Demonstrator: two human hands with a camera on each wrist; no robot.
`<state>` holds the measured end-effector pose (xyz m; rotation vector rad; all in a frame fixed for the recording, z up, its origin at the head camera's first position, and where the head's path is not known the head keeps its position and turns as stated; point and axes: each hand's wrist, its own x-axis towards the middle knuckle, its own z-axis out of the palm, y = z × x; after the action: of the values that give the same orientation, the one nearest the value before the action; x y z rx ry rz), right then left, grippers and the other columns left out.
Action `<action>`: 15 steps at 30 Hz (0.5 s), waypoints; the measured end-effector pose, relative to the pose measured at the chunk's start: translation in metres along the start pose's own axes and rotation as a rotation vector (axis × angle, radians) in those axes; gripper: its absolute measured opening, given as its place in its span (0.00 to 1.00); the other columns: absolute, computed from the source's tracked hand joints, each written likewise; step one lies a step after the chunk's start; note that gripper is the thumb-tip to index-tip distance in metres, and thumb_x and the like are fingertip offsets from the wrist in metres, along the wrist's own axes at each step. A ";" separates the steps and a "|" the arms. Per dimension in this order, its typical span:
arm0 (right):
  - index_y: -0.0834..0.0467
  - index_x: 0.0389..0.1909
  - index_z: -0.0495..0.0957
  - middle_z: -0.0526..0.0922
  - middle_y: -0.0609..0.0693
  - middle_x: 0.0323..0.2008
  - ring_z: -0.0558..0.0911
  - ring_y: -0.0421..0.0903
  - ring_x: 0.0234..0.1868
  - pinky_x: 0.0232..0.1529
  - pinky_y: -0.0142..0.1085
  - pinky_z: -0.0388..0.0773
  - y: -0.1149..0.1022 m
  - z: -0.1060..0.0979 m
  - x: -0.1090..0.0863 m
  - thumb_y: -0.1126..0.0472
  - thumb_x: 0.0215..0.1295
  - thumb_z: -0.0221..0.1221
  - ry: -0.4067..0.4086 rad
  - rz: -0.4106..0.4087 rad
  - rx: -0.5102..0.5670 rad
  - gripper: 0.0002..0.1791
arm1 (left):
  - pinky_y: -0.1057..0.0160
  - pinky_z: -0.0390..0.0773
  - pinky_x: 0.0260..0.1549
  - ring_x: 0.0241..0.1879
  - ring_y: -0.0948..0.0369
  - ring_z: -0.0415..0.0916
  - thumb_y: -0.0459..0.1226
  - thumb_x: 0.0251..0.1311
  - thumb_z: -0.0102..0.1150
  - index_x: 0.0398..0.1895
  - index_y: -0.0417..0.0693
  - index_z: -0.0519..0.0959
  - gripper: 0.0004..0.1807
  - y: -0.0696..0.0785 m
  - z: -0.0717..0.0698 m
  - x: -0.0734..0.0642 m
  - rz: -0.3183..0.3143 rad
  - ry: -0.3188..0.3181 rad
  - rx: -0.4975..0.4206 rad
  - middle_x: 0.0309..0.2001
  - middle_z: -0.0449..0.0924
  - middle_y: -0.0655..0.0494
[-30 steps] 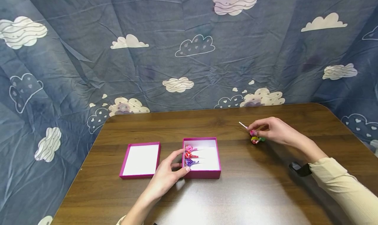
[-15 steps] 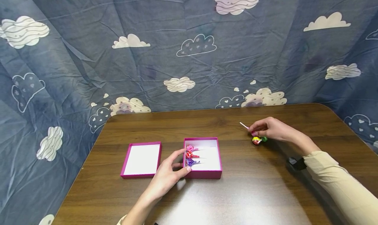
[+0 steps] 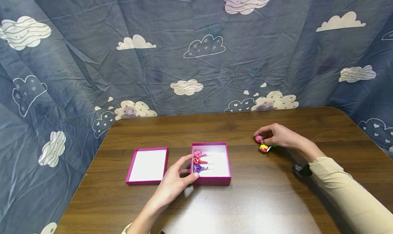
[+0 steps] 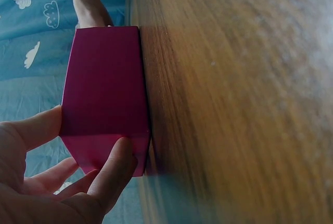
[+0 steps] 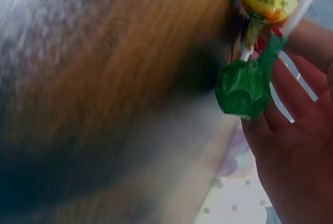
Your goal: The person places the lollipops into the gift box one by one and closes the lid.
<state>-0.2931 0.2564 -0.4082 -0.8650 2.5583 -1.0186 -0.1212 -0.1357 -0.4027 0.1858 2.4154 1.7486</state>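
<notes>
Between right fingers (image 3: 264,129), pink lollipop (image 3: 259,139) pinched, yellow lollipop (image 3: 263,148) beside, left fingers (image 3: 185,158) gripping box (image 3: 212,181)

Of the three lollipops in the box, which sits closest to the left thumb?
The purple lollipop, at the row's near end beside the left thumb; the red lollipop lies in the middle and the pink lollipop at the far end.

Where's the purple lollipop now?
Head view: the purple lollipop lies in the box, at its near left corner, by the red lollipop and left hand.
</notes>
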 end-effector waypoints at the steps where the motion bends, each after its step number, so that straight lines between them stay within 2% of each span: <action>1: 0.63 0.47 0.83 0.86 0.51 0.38 0.81 0.45 0.39 0.39 0.32 0.76 0.000 0.001 0.001 0.72 0.55 0.66 0.010 -0.005 -0.015 0.17 | 0.53 0.78 0.41 0.56 0.46 0.74 0.41 0.59 0.68 0.70 0.57 0.68 0.34 0.000 0.000 0.000 0.000 0.001 0.001 0.66 0.69 0.45; 8: 0.56 0.45 0.85 0.84 0.44 0.36 0.78 0.44 0.36 0.40 0.36 0.72 -0.003 0.008 0.002 0.69 0.54 0.69 0.098 0.010 -0.143 0.16 | 0.53 0.79 0.42 0.56 0.47 0.75 0.41 0.59 0.68 0.69 0.57 0.69 0.34 0.000 0.000 0.001 0.006 0.001 0.009 0.66 0.69 0.46; 15: 0.52 0.44 0.85 0.85 0.42 0.37 0.79 0.50 0.42 0.45 0.48 0.71 -0.010 0.013 0.000 0.63 0.55 0.71 0.175 0.023 -0.221 0.14 | 0.53 0.79 0.41 0.56 0.46 0.75 0.41 0.59 0.68 0.69 0.57 0.68 0.34 -0.001 0.000 0.001 0.010 0.004 0.018 0.66 0.68 0.47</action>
<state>-0.2834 0.2434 -0.4101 -0.8300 2.8635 -0.8493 -0.1223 -0.1360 -0.4038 0.1975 2.4376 1.7333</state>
